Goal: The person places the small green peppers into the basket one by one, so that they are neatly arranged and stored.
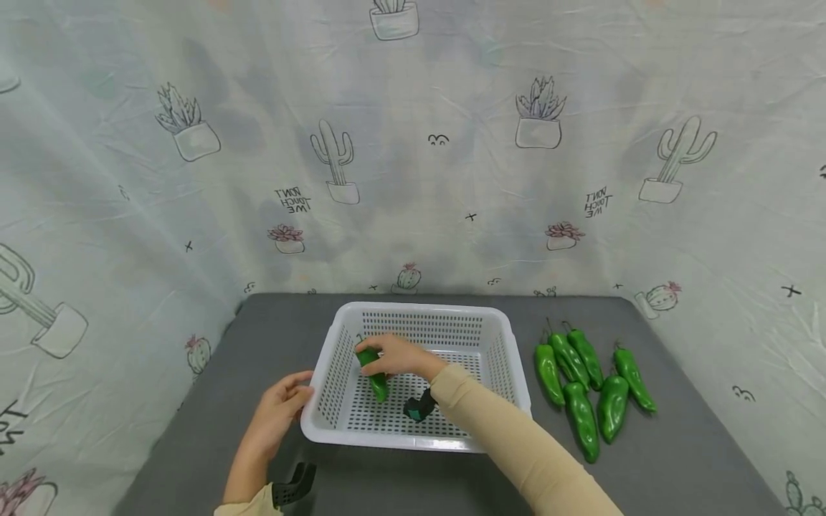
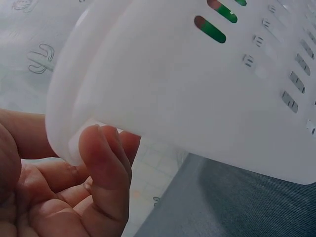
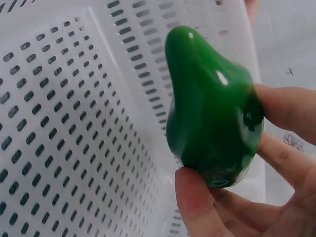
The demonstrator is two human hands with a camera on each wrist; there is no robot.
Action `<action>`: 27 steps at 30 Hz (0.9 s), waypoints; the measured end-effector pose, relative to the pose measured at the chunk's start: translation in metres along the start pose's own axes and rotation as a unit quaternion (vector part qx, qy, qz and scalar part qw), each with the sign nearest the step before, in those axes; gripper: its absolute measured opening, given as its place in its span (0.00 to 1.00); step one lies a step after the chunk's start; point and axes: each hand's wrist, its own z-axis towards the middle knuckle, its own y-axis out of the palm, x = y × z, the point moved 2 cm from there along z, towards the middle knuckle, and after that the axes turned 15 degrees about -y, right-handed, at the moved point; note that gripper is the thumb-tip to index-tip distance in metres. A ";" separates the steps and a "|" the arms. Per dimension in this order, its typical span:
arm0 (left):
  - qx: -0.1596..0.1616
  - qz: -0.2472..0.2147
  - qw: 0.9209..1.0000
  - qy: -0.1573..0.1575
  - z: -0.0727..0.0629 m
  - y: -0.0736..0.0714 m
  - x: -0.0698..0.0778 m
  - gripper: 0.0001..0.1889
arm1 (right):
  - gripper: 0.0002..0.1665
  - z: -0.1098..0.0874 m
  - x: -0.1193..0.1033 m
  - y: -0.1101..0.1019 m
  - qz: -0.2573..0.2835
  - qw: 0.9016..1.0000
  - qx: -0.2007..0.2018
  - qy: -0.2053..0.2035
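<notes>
A white perforated plastic basket (image 1: pixel 400 438) sits on the grey table in the head view. At its left side my left hand (image 1: pixel 276 410) grips the rim, and in the left wrist view its fingers (image 2: pixel 106 153) curl round the rim's lip. Over the left part of the basket, my right hand (image 1: pixel 403 356) holds a shiny green pepper (image 1: pixel 379 388) between thumb and fingers. The right wrist view shows the pepper (image 3: pixel 212 103) close up, its tapered tip pointing away from the hand, above the slotted basket floor (image 3: pixel 64 123). Its stem end is partly covered by the fingers.
Several green peppers (image 1: pixel 582 419) lie grouped on the grey table (image 1: pixel 271 330), right of the basket. A pale curtain (image 1: pixel 413 179) printed with cacti hangs behind and along both sides. Black wrist straps (image 1: pixel 293 486) show near both hands.
</notes>
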 end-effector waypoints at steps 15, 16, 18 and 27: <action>-0.005 -0.007 1.000 0.012 0.002 -0.004 -0.006 0.20 | 0.27 0.018 -0.008 0.033 -0.055 0.997 0.009 0.050; -0.006 -0.007 1.000 0.013 0.002 -0.005 -0.006 0.21 | 0.27 0.019 -0.008 0.034 -0.055 0.997 0.009 0.053; -0.009 -0.008 1.000 0.007 0.001 -0.006 -0.006 0.21 | 0.28 0.019 -0.009 0.037 -0.052 0.997 0.012 0.056; -0.024 -0.014 1.000 -0.005 0.002 -0.006 -0.004 0.21 | 0.29 0.018 -0.005 0.042 -0.058 0.995 0.016 0.074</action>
